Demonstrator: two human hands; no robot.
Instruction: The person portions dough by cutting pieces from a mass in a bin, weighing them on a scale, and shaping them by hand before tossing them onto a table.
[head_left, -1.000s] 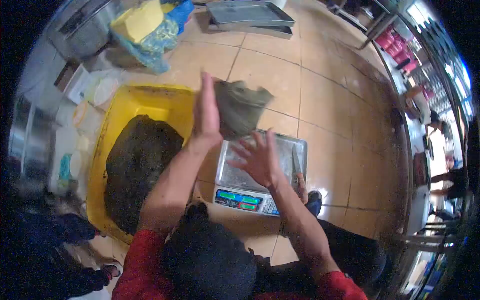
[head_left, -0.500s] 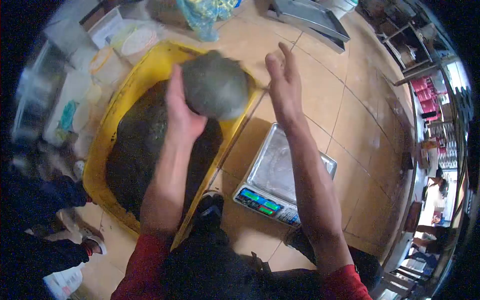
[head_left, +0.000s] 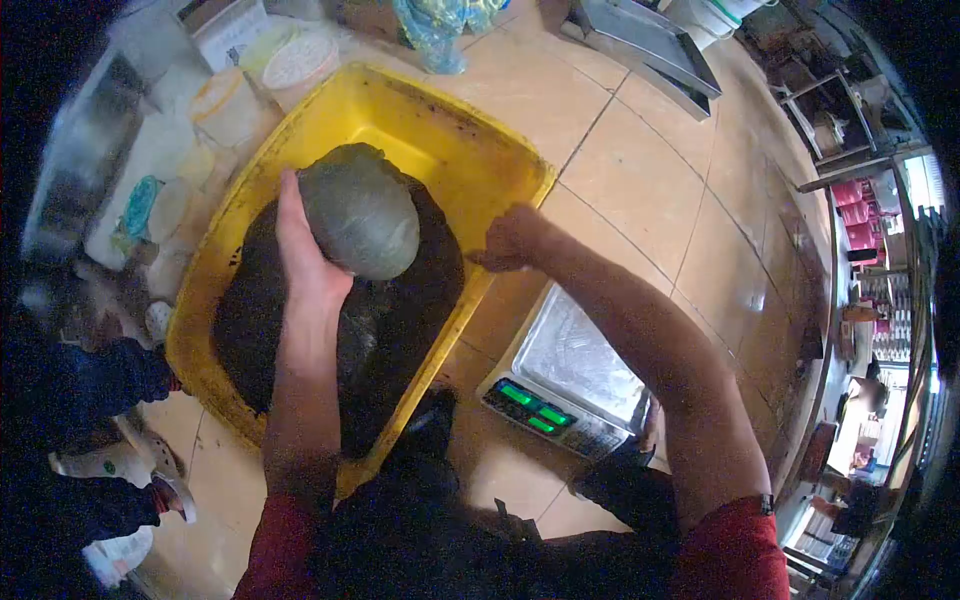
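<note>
A rounded lump of dark grey-green dough [head_left: 365, 215] rests in my left hand [head_left: 305, 255], whose palm and fingers support its left and lower side. Below it, the yellow tub [head_left: 480, 150] holds a dark, nearly black mass [head_left: 265, 310] of what looks like the same dough. My right hand [head_left: 512, 240] is over the tub's right rim, apart from the lump, with its fingers curled in. What those fingers hold, if anything, is hidden. A digital scale [head_left: 580, 350] with a metal pan and lit green display sits on the floor, partly behind my right forearm.
Beside the tub at the left stand a round white container [head_left: 300, 62] and a clear container [head_left: 222, 105]. Another person's shoes [head_left: 110, 460] are at the lower left. Metal trays [head_left: 650, 45] lie on the tiled floor [head_left: 650, 190] at the back; shelving lines the right.
My left hand has brought the dough lump left and down, over the dark mass. My right hand has dropped to the tub's rim, its fingers going from spread to curled.
</note>
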